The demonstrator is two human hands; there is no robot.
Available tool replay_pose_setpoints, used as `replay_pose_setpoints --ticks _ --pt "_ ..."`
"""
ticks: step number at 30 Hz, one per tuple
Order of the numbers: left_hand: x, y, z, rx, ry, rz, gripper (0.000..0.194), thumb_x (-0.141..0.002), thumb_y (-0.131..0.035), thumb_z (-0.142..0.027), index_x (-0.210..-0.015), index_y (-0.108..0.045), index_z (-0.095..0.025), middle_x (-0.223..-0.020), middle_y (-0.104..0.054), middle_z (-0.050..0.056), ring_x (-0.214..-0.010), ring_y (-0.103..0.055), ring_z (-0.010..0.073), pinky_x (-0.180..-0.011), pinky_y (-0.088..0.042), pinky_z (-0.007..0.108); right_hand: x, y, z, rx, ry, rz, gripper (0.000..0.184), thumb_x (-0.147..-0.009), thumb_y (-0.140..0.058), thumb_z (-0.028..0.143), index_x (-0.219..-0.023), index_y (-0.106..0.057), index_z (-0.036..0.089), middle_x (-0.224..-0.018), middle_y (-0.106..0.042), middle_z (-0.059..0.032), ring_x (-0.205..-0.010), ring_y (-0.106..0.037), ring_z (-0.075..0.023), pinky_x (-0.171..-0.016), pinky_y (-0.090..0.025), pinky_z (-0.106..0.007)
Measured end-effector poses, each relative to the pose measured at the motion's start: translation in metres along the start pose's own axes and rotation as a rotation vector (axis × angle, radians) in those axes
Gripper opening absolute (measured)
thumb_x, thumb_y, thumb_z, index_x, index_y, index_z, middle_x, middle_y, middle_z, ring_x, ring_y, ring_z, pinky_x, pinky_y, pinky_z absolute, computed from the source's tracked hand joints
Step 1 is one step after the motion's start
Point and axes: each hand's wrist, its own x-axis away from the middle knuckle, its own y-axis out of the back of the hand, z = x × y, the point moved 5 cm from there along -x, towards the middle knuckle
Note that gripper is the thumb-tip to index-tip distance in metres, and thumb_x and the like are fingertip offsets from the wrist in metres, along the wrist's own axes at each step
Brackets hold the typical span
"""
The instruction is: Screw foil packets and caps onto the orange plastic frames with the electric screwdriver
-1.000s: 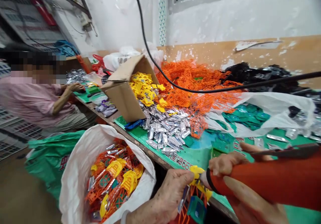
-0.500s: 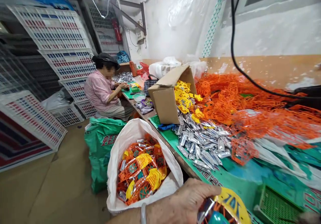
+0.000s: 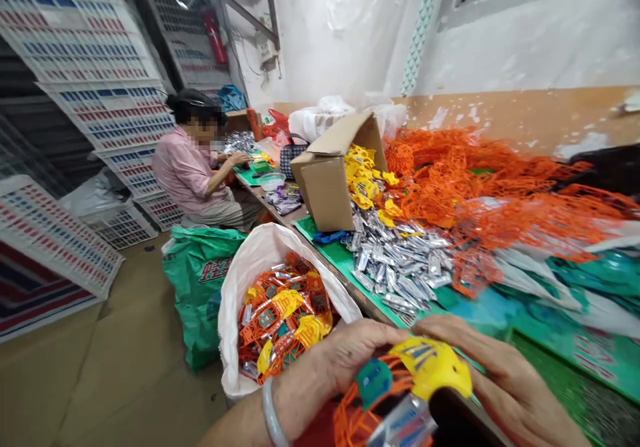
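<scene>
At the lower right I hold an orange plastic lattice piece (image 3: 350,410) with a yellow plastic part (image 3: 435,367), a green part (image 3: 374,383) and a silver packet (image 3: 405,423) on it. My left hand (image 3: 345,360), a pale bangle at its wrist, is closed round its left side. On the other side my right hand (image 3: 505,373) has its fingers bent against the yellow part; its fingertips are partly hidden. A dark brown shape (image 3: 463,420), of a kind I cannot make out, lies below the right hand. Left of my hands, a white sack (image 3: 233,340) holds similar orange-and-yellow pieces.
Silver packets (image 3: 395,260) lie heaped on the green-covered table beside a tipped cardboard box (image 3: 323,193) of yellow parts. Orange lattice pieces (image 3: 440,180) pile up behind. A green tray (image 3: 545,360) is at right. Beyond a green sack (image 3: 200,313) sits a co-worker (image 3: 187,173).
My right hand has come in from the right edge onto the yellow part. The held piece has moved left and turned, showing its lattice and silver packet. The camera view has shifted slightly.
</scene>
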Motion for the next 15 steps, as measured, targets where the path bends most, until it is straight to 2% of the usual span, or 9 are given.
replay_pose_setpoints --ticks 2,3,5,7,9,10,12,15 --pt "0.012 0.002 -0.006 -0.079 -0.075 -0.045 0.014 -0.071 -0.062 -0.011 -0.080 -0.071 -0.008 -0.059 -0.067 0.005 -0.051 -0.057 0.0127 -0.058 -0.045 0.024 -0.006 -0.013 0.001 0.008 -0.038 0.146 0.018 -0.082 -0.063 0.036 -0.091 -0.076 0.028 -0.084 -0.075 -0.0055 -0.075 -0.069 -0.0224 -0.065 -0.056 -0.032" --pt "0.018 0.003 -0.009 -0.087 -0.087 -0.046 0.014 -0.073 -0.063 -0.013 -0.082 -0.072 -0.009 -0.059 -0.068 0.004 -0.049 -0.056 0.0115 -0.057 -0.044 0.022 -0.008 -0.018 -0.002 -0.006 -0.112 0.170 0.020 -0.083 -0.061 0.037 -0.088 -0.076 0.025 -0.081 -0.074 -0.0051 -0.072 -0.068 -0.0208 -0.064 -0.054 -0.031" --pt "0.030 0.008 -0.012 -0.105 -0.094 -0.037 0.020 -0.079 -0.065 -0.027 -0.091 -0.073 -0.013 -0.062 -0.071 0.004 -0.049 -0.058 0.0130 -0.054 -0.045 0.023 -0.008 -0.026 -0.013 -0.046 -0.328 0.171 0.023 -0.083 -0.058 0.037 -0.082 -0.073 0.020 -0.072 -0.070 -0.0034 -0.065 -0.063 -0.0170 -0.059 -0.050 -0.027" --pt "0.039 0.016 -0.014 -0.146 -0.059 0.013 0.041 -0.081 -0.063 -0.047 -0.101 -0.071 -0.012 -0.071 -0.074 0.010 -0.058 -0.067 0.0203 -0.058 -0.051 0.029 -0.003 -0.032 -0.027 -0.068 -0.541 0.132 0.020 -0.081 -0.055 0.031 -0.077 -0.068 0.017 -0.063 -0.063 0.0000 -0.056 -0.055 -0.0130 -0.053 -0.043 -0.023" --pt "0.046 0.023 -0.016 -0.141 -0.064 0.085 0.056 -0.080 -0.059 -0.059 -0.110 -0.068 -0.012 -0.082 -0.075 0.014 -0.070 -0.071 0.0278 -0.060 -0.055 0.036 0.003 -0.033 -0.037 -0.060 -0.637 0.076 0.015 -0.076 -0.053 0.026 -0.076 -0.065 0.017 -0.056 -0.056 0.0029 -0.050 -0.048 -0.0108 -0.048 -0.036 -0.022" --pt "0.050 0.027 -0.018 -0.142 -0.098 0.100 0.056 -0.081 -0.058 -0.057 -0.116 -0.065 -0.014 -0.091 -0.074 0.015 -0.077 -0.071 0.0296 -0.061 -0.056 0.038 0.004 -0.033 -0.041 -0.045 -0.653 0.058 0.015 -0.074 -0.052 0.024 -0.076 -0.065 0.017 -0.055 -0.053 0.0036 -0.049 -0.045 -0.0106 -0.047 -0.034 -0.022" --pt "0.055 0.034 -0.023 -0.169 -0.181 0.092 0.048 -0.083 -0.062 -0.044 -0.124 -0.060 -0.018 -0.108 -0.071 0.015 -0.088 -0.070 0.0302 -0.059 -0.058 0.038 0.006 -0.033 -0.047 -0.033 -0.665 0.044 0.018 -0.071 -0.051 0.024 -0.080 -0.065 0.017 -0.055 -0.053 0.0034 -0.050 -0.046 -0.0116 -0.048 -0.033 -0.023" --pt "0.059 0.041 -0.022 -0.261 -0.230 0.046 0.045 -0.082 -0.066 -0.025 -0.126 -0.059 -0.022 -0.117 -0.066 0.014 -0.087 -0.070 0.0255 -0.057 -0.058 0.033 0.007 -0.032 -0.052 -0.014 -0.691 0.044 0.024 -0.069 -0.051 0.028 -0.084 -0.066 0.017 -0.056 -0.055 0.0025 -0.053 -0.050 -0.0145 -0.051 -0.036 -0.026"
